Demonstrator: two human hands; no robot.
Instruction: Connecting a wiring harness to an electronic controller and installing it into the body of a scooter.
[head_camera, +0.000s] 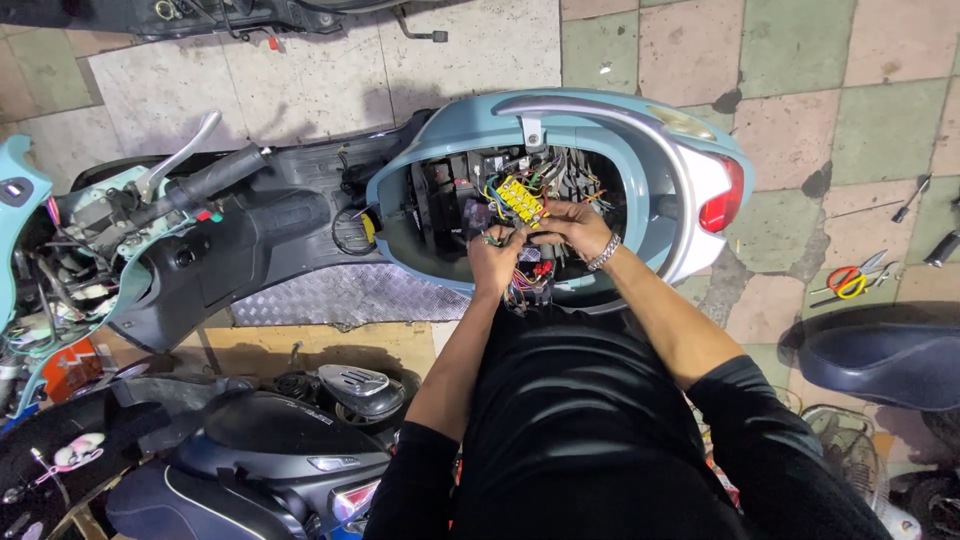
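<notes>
1. The wire bundle (528, 272) is lying inside the open under-seat compartment of the light blue scooter (640, 130), right under the fingers of both hands.
2. The left hand (497, 258) is curling its fingers closed around part of the coloured wires, just beside the right hand.
3. The right hand (572, 226) is pinching the wires too, its fingers bent and closed on them; a metal bracelet (604, 252) is sitting on its wrist.
4. A yellow block of connectors (520, 200) is showing just beyond the fingertips, deeper in the compartment.
5. The red tail light (725, 195) is sitting to the right of the fingers, well apart from them.
6. Red-handled scissors (848, 279) are lying on the tiled floor (800, 60), far right of the fingers.
7. The handlebar grip (205, 180) and silver brake lever (180, 155) are standing far left of the fingers.
8. A black scooter (270, 440) is parked nearer the person, below and left of the fingers.
</notes>
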